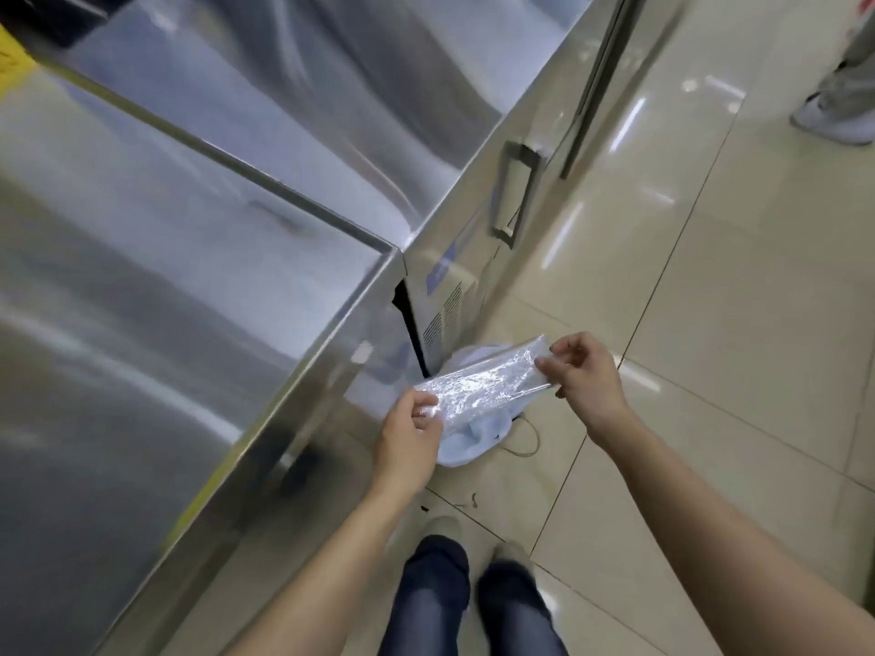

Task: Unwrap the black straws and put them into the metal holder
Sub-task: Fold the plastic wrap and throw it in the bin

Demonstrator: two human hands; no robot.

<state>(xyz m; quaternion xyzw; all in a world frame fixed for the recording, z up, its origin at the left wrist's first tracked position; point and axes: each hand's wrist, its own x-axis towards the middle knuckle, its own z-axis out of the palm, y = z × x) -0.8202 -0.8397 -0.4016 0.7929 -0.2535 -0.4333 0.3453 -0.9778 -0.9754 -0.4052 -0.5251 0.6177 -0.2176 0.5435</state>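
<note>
A clear wrapper (483, 378) hangs above a bin bag (478, 433), right of the steel counter (189, 286).

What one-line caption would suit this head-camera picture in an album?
Both hands, left and right, stretch a clear plastic wrapper above a white-lined bin beside a steel counter.

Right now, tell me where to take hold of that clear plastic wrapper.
Hold the clear wrapper by its two short ends, coming in from either side, as the left hand and right hand do. It is a long, flat, crinkled strip stretched above the white-lined bin; pinching the ends probably keeps it taut. No straws are visible inside it.
</note>
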